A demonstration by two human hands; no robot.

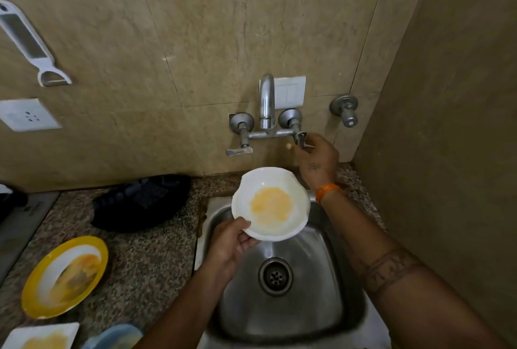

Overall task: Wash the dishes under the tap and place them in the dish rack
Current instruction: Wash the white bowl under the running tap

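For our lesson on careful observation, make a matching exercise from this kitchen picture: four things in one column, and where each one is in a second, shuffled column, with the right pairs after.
Things:
1. white bowl
2. yellow plate
3. grater
4. right hand

Places:
A. hanging on the wall
B. on the tap handle
C. held over the sink by the left hand
D. on the counter, left of the sink

Pairs: 1-C, 2-D, 3-A, 4-B
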